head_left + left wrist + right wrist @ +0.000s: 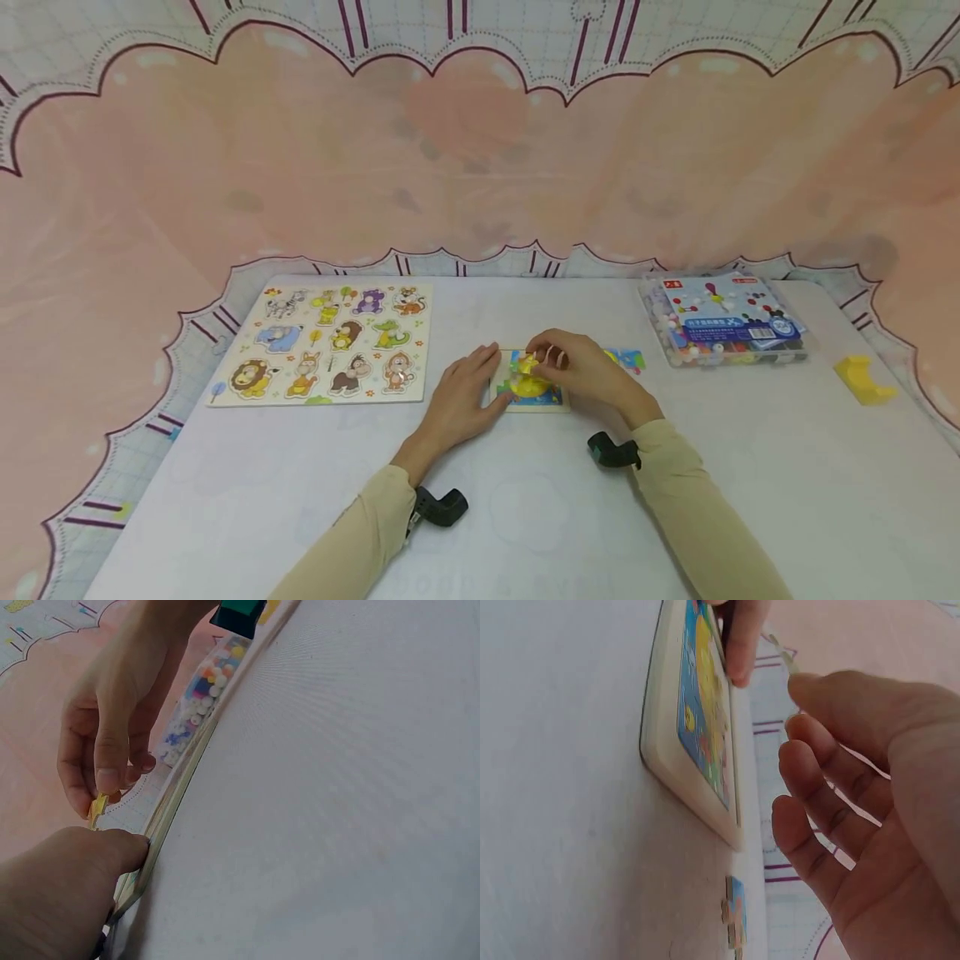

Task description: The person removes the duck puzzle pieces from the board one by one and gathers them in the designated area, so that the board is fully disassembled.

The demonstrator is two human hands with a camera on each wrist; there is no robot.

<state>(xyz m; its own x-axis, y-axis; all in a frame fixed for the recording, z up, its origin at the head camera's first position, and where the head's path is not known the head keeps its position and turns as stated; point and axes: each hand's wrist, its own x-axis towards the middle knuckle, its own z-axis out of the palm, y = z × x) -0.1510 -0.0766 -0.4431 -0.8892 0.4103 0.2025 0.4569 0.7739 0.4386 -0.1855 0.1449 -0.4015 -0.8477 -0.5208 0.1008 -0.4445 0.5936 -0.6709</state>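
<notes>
My right hand (585, 367) pinches a small yellow jigsaw piece (98, 810) between thumb and fingers, raised over a small wooden puzzle board (536, 409). The board has a pale frame around a yellow and blue picture, seen edge-on in the right wrist view. At the board's left side rests my left hand (463, 398), fingers extended and thumb at the frame's edge. Loose jigsaw pieces (630, 359) lie just right of the board, partly hidden behind my right hand in the head view.
On the left lies a larger animal puzzle board (420, 392) filled with animal shapes. A clear plastic box (678, 361) of colored beads stands at the back right, a printed sheet on top. Beside it, near the table's right edge, is a yellow curved block (862, 379).
</notes>
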